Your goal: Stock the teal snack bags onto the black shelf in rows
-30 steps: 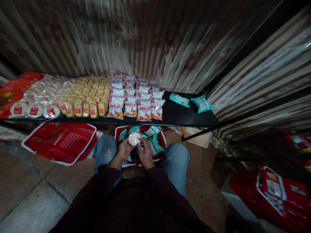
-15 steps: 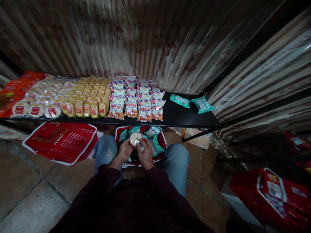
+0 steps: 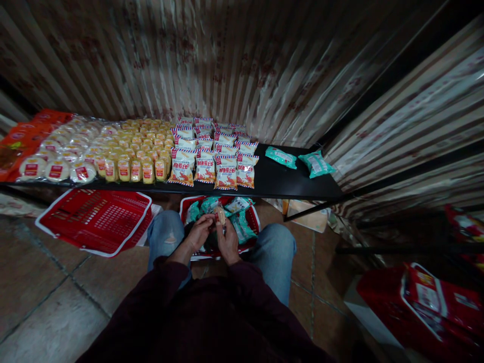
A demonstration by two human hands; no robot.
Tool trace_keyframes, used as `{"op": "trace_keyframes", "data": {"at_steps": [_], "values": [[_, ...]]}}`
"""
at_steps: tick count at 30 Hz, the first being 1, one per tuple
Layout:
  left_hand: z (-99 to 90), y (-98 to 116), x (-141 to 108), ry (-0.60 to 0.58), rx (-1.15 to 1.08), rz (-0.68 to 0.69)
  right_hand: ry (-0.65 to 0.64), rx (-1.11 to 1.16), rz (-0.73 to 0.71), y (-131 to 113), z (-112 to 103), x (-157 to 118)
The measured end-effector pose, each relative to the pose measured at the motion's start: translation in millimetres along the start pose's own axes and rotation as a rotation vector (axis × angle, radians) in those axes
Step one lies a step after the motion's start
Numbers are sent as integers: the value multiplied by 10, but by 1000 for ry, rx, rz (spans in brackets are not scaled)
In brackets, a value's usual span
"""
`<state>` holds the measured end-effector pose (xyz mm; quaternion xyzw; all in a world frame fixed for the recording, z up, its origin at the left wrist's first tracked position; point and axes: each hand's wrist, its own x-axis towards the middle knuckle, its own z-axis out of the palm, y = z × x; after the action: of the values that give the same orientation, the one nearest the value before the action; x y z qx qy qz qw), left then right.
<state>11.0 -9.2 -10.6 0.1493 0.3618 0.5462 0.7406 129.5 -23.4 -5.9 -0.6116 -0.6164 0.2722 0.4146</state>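
A small round pale cake in clear wrapping (image 3: 221, 216) is held up between my hands, turned nearly edge-on. My right hand (image 3: 228, 243) grips its lower part between thumb and fingers. On the left side, my left hand (image 3: 200, 233) has its fingers curled in against the cake's edge; its fingertips are partly hidden. Below both hands stands a red basket (image 3: 258, 222) between my knees, with several teal snack bags (image 3: 242, 227) inside.
A black shelf (image 3: 295, 184) ahead carries orange packs (image 3: 18, 146), round white cakes (image 3: 56, 170), yellow cakes (image 3: 123, 169), white snack bags (image 3: 226, 171) and two teal bags (image 3: 316, 164). Another red basket (image 3: 98, 217) is at left; a red container (image 3: 381, 292) with red packs stands at right.
The round cake has turned from face-up to nearly edge-on and shifted slightly right. My left fingers have moved across toward my right hand.
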Motion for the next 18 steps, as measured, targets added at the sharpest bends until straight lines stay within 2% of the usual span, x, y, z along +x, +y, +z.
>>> {"op": "trace_keyframes", "data": {"at_steps": [6, 12, 15, 18], "values": [[-47, -22, 60, 81, 20, 59, 14, 313, 219, 74, 19, 63], [-13, 63, 51, 165, 52, 108, 60, 579, 373, 125, 76, 95], [9, 108, 35, 204, 124, 150, 53, 656, 406, 89, 92, 97], [33, 163, 25, 242, 225, 220, 31, 674, 379, 13, 113, 105]]}}
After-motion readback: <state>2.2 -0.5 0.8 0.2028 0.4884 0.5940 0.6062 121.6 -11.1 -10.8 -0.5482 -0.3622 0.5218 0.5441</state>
